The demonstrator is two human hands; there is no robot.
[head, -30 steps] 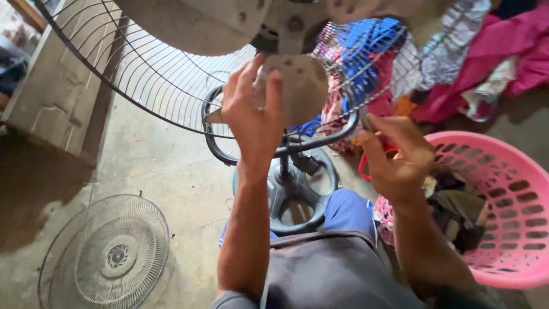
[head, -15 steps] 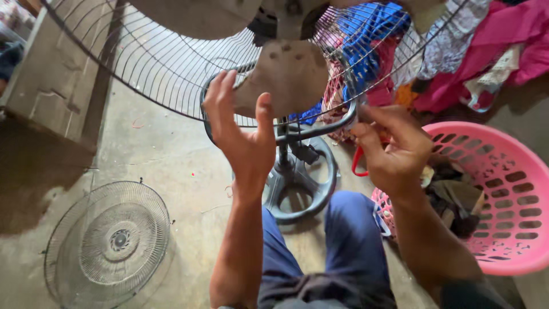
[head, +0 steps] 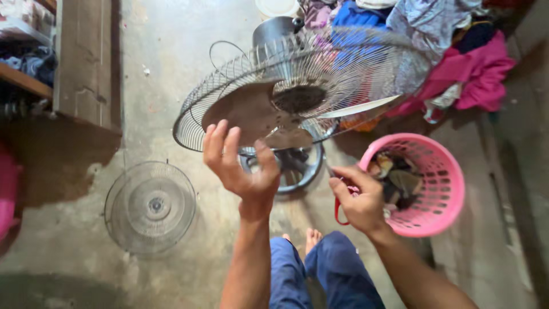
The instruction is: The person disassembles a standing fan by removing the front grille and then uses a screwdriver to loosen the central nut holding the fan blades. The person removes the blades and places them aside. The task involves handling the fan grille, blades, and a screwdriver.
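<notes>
Wire front guard (head: 150,207) already lies removed on the floor, while the fan blade (head: 251,114) remains mounted, reached for by the spread-open left hand (head: 240,169) as red-handled pliers (head: 338,209) are gripped in the right hand (head: 357,197).

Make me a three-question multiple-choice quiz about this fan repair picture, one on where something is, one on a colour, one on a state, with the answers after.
1. Where does the loose round fan grille lie?
A. On the floor by the left hand's side
B. In the basket
C. On the shelf

2. What colour is the plastic basket?
A. Blue
B. Pink
C. White

3. How is the left hand?
A. Clenched in a fist
B. Open with fingers spread
C. Flat on the floor

Answers: 1 A, it lies flat on the concrete. 2 B, its slotted wall is pink. 3 B, the fingers are raised apart before the fan, while the right hand grips a red-handled tool.
</notes>
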